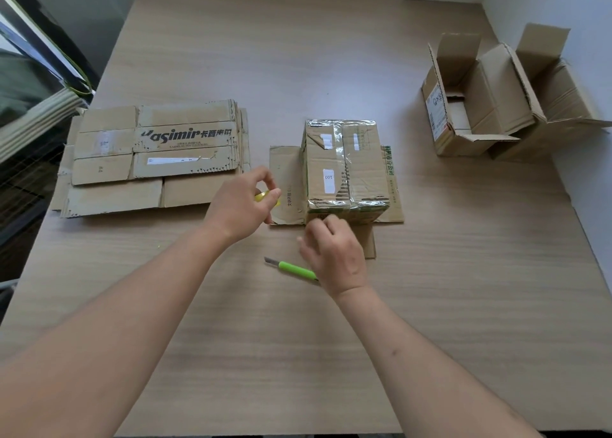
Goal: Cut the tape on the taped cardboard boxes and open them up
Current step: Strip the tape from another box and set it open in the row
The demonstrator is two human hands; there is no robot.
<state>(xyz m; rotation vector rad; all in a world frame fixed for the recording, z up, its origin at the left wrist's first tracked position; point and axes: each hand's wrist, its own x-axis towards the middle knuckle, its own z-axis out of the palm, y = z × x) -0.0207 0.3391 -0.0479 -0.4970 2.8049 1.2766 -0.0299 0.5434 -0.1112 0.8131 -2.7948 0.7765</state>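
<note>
The right hand [334, 259] curls its fingers against the near bottom edge of the taped cardboard box [344, 169], probably to pick at the tape there. The left hand [243, 202] pinches a small yellow thing [265, 196]; what it is I cannot tell. The green utility knife [291, 268] lies free beside the right wrist, blade pointing far-left. The box stands mid-table, its long axis running away from the person.

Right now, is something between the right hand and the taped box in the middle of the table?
No, nothing visible is in the way. The right hand is at the near bottom edge of the taped box. The green cutter lies on the table, partly under that hand.
</note>
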